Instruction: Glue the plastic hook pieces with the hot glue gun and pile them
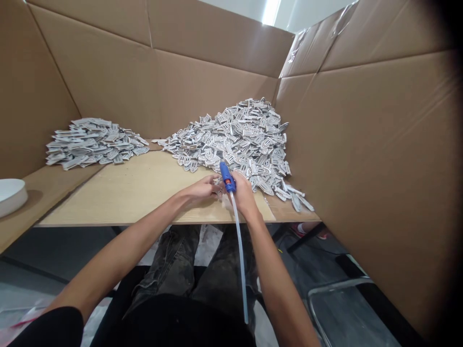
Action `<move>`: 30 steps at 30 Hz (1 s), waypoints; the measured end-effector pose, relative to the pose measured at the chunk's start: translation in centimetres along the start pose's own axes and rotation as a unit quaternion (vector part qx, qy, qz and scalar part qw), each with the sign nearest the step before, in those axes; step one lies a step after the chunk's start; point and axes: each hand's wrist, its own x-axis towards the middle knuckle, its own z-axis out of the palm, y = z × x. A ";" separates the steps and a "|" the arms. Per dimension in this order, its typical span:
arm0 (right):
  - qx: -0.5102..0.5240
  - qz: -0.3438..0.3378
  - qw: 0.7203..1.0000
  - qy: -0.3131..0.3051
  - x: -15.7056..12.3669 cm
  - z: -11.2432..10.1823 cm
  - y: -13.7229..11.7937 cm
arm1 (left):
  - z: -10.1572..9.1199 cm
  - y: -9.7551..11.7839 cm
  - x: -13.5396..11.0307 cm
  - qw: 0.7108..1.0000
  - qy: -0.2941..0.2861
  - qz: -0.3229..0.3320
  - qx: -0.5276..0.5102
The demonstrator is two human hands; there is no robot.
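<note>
My right hand [243,192] is wrapped round a blue glue gun [227,176], its front end pointing away from me. A long translucent glue stick [240,250] trails out of its back, curving down toward my lap. Close on its left, my left hand [205,188] has its fingers bent in at the near part of the tabletop, around something small and pale that I cannot make out. Just beyond both hands rises a large heap of grey-white, arch-shaped slotted pieces [235,135].
A second pile, of flatter stacked grey-white pieces [90,142], lies at the back left. Tall cardboard walls [372,144] enclose the wooden tabletop [119,193]. A white round dish [12,196] stands at the far left. Below on the right is a chair [354,313].
</note>
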 end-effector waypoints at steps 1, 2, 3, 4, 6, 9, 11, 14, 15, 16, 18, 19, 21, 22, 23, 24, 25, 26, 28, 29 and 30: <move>0.006 -0.008 1.000 0.012 0.0 -0.1 0.1 | 0.0 0.1 0.0 0.999 0.032 0.000 -0.009; 0.017 -0.005 1.000 0.020 0.0 -0.2 0.2 | 0.1 0.2 0.1 0.998 0.066 -0.001 -0.013; 0.035 0.010 0.999 0.022 0.0 -0.2 0.4 | 0.1 0.4 0.1 0.995 0.096 -0.002 -0.013; 0.056 0.038 0.998 0.020 0.0 -0.2 0.6 | 0.1 0.7 0.1 0.992 0.122 -0.002 -0.010; 0.112 0.106 0.988 0.004 -0.1 -0.1 0.9 | 0.1 1.1 0.1 0.988 0.155 0.011 -0.004; 0.192 0.161 0.968 -0.023 -0.4 0.1 1.2 | 0.3 1.6 0.0 0.986 0.158 0.051 -0.009; 0.216 0.166 0.961 -0.038 -0.5 0.2 1.1 | 0.4 1.7 -0.1 0.987 0.148 0.067 -0.021; 0.214 0.174 0.960 -0.046 -0.6 0.3 1.0 | 0.7 1.9 -0.1 0.988 0.130 0.081 -0.030; 0.213 0.174 0.960 -0.043 -0.6 0.3 1.0 | 0.7 1.9 -0.1 0.988 0.123 0.089 -0.031; 0.212 0.174 0.961 -0.040 -0.6 0.3 1.0 | 0.8 1.9 0.0 0.988 0.116 0.096 -0.032; 0.208 0.172 0.962 -0.034 -0.6 0.4 1.1 | 0.8 2.0 0.0 0.988 0.105 0.108 -0.032; 0.205 0.170 0.963 -0.035 -0.6 0.4 1.2 | 0.8 2.0 0.0 0.988 0.101 0.110 -0.032; 0.200 0.167 0.965 -0.037 -0.7 0.4 1.4 | 0.8 2.0 0.0 0.989 0.094 0.111 -0.030; 0.197 0.166 0.966 -0.036 -0.7 0.4 1.4 | 0.8 2.0 0.0 0.989 0.091 0.111 -0.030; 0.193 0.166 0.966 -0.036 -0.7 0.4 1.4 | 0.7 2.0 0.0 0.989 0.088 0.113 -0.031; 0.186 0.167 0.968 -0.035 -0.7 0.3 1.3 | 0.7 2.0 0.0 0.989 0.085 0.115 -0.032; 0.175 0.169 0.969 -0.033 -0.7 0.2 1.2 | 0.6 1.9 0.0 0.989 0.083 0.117 -0.033; 0.161 0.171 0.971 -0.033 -0.7 0.1 1.1 | 0.6 1.8 0.1 0.989 0.082 0.119 -0.034; 0.122 0.168 0.978 -0.032 -0.6 0.0 0.9 | 0.4 1.6 0.2 0.989 0.085 0.119 -0.032; 0.101 0.163 0.981 -0.031 -0.6 -0.1 0.8 | 0.3 1.4 0.4 0.989 0.089 0.118 -0.029; 0.081 0.156 0.984 -0.029 -0.6 -0.1 0.8 | 0.2 1.2 0.5 0.988 0.094 0.117 -0.026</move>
